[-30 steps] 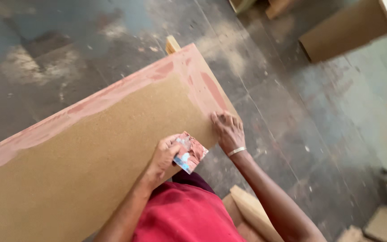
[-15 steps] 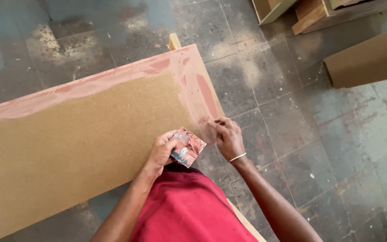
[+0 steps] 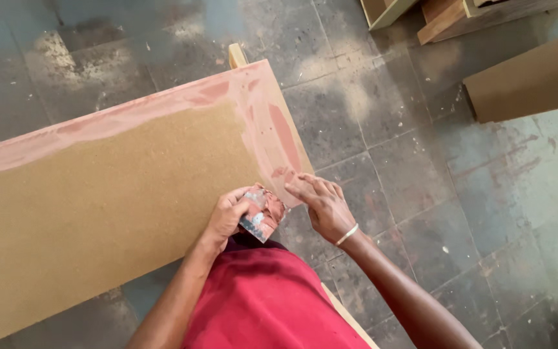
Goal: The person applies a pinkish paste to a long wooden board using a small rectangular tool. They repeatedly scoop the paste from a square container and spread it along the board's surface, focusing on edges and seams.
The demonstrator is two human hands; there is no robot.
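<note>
Woodworking shop | large fibreboard panel (image 3: 104, 194) smeared with pink filler | dusty, stained tile floor (image 3: 421, 194) | stacked boards (image 3: 524, 81) and timber offcuts (image 3: 460, 16)

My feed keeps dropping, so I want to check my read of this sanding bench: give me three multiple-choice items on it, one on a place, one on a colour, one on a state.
1. Where does the right hand rest?
A. on the near right corner of the large brown fibreboard panel
B. on the floor
C. on the far left edge

2. What colour is the filler smeared along the panel's far and right edges?
A. blue
B. pinkish red
C. white

3. What is the state of the left hand?
A. open and empty
B. flat on the panel
C. closed on a small pink-stained pad

Answers:
1 A: its fingertips lie on the pink corner.
2 B: pinkish-red streaks border the bare brown middle.
3 C: the fingers curl round the pad at the panel's near edge.
</note>
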